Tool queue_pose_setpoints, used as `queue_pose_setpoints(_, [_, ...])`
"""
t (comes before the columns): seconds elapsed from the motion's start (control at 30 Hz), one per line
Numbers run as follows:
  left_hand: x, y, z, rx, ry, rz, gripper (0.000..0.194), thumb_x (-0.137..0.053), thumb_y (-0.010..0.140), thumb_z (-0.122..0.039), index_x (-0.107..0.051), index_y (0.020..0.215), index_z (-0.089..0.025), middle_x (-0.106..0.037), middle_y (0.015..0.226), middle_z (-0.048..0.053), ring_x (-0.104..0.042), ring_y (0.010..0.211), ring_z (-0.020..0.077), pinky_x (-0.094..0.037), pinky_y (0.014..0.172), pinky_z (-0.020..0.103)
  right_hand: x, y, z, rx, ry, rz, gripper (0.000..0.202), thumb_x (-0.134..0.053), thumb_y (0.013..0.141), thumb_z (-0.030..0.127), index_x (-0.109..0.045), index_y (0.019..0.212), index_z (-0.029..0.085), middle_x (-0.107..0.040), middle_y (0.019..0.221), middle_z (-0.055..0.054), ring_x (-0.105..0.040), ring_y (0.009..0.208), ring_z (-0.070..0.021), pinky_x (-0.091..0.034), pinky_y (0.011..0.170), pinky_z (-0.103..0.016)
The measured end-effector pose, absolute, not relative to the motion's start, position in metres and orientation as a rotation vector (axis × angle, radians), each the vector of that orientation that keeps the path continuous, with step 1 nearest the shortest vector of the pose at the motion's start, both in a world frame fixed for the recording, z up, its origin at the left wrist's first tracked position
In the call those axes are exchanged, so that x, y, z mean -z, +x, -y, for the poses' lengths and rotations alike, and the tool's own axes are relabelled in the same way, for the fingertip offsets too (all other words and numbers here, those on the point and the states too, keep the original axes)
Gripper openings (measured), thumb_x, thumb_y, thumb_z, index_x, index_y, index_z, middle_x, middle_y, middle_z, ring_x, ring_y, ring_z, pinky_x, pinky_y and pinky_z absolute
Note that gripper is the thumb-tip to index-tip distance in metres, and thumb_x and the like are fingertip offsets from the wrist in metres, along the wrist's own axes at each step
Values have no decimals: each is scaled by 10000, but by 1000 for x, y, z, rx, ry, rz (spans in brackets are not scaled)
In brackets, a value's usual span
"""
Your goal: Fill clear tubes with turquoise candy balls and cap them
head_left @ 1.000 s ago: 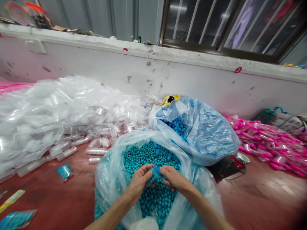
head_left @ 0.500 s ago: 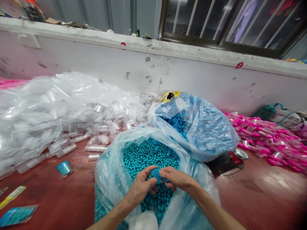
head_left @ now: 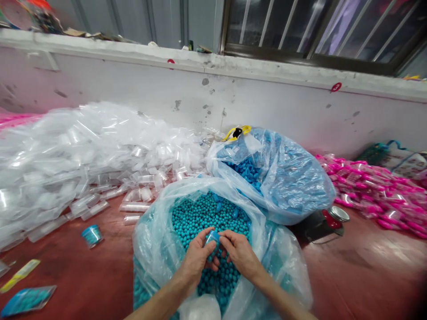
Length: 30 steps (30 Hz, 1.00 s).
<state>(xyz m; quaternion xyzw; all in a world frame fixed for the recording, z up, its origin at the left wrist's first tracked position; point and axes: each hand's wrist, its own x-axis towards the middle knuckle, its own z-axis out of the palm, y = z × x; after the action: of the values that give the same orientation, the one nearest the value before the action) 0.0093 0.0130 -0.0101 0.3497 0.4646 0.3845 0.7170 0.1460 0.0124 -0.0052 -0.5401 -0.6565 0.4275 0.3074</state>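
Above an open clear plastic bag (head_left: pixel 151 240) full of teal balls (head_left: pixel 200 215), both my hands meet at a small clear container with a blue cap (head_left: pixel 213 238). My left hand (head_left: pixel 195 255) is closed round its body, thumb in front, and teal balls seem to show through the wall. From the right, the bent fingers of my right hand (head_left: pixel 242 255) pinch at the cap's edge; the fingertips partly hide the contact. A similar blue-capped container (head_left: pixel 91 235) lies on the red tabletop to the left. Behind, a second bag (head_left: pixel 296 182) holds small blue pieces (head_left: pixel 247 171).
A big heap of clear empty tubes (head_left: pixel 100 155) covers the back left. Bright pink packed pieces (head_left: pixel 373 191) lie at the right, near a dark container with a silver lid (head_left: pixel 338 214). At front left are a teal-filled packet (head_left: pixel 28 300) and a yellow strip (head_left: pixel 20 275).
The blue cap, earlier in my right fingers, is now at the top of the container in my left hand. My right hand has moved slightly left and the view has shifted a little.
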Motion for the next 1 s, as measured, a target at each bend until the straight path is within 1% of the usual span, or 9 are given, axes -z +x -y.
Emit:
queue_pose_setpoints(0.1, [11,12,-9,-875,775,-1088,628,-600,636,-365,-386,1176,-125,-541,574,-39,-466,401,74,-361,352,177,8,142,-5,-1019,-1480,1777,306,-345,876,308,-618,923,178,-569,610,-3,-547,551,-136,-438,570,-249])
queue_pose_setpoints(0.27, [9,15,-7,-904,729,-1123,601,-619,612,-410,-424,1115,-144,-511,555,-58,-447,382,69,-345,349,179,15,137,10,-748,-1442,1924,330,-369,851,230,-520,1132,144,-608,1000,-119,-552,923,-221,-419,836,-359])
queue_pose_setpoints(0.33, [8,14,-7,-923,701,-1131,601,-624,605,-427,-426,1103,-156,-525,599,-52,-442,380,62,-340,347,181,13,136,10,-764,-1417,1964,345,-392,834,213,-499,1155,145,-589,1034,-123,-531,964,-228,-408,862,-379])
queue_pose_setpoints(0.43, [6,9,-10,-937,687,-1105,604,-629,609,-450,-425,1105,-172,-546,655,-36,-493,435,79,-361,372,185,5,139,5,-895,-1356,1911,398,-480,771,184,-482,1168,177,-571,985,-77,-543,877,-191,-438,818,-339])
queue_pose_setpoints(0.6, [5,-8,-15,-820,769,-984,572,-624,638,-460,-422,1109,-204,-545,637,-44,-540,425,102,-385,391,202,-7,150,-18,-1373,-1258,1668,286,-487,737,207,-567,1010,181,-523,765,3,-517,600,-111,-467,545,-246])
queue_pose_setpoints(0.67, [4,-13,-15,-777,830,-972,556,-634,629,-458,-434,1084,-209,-550,666,-41,-546,416,104,-371,365,194,-10,153,-25,-1554,-1247,1523,390,-546,667,190,-520,1056,180,-503,723,34,-487,533,-87,-454,472,-221])
queue_pose_setpoints(0.73, [3,-15,-14,-752,883,-973,546,-643,620,-452,-437,1063,-208,-554,683,-36,-578,459,122,-386,369,191,-13,155,-29,-1588,-1257,1443,491,-596,603,169,-476,1079,185,-497,792,29,-494,559,-85,-453,433,-203])
queue_pose_setpoints(0.83, [1,-16,-11,-706,954,-934,523,-640,628,-444,-429,1048,-212,-544,639,-44,-596,486,138,-383,356,174,-22,161,-33,-1594,-1273,1454,395,-628,579,182,-499,953,182,-487,893,7,-505,580,-81,-446,390,-187])
queue_pose_setpoints(1.0, [5,-16,-9,-676,1074,-853,472,-591,673,-482,-450,1039,-218,-565,690,-32,-492,342,53,-278,290,133,-28,173,-39,-2012,-1141,1481,321,-648,552,192,-509,840,166,-559,748,24,-547,542,-91,-414,380,-164])
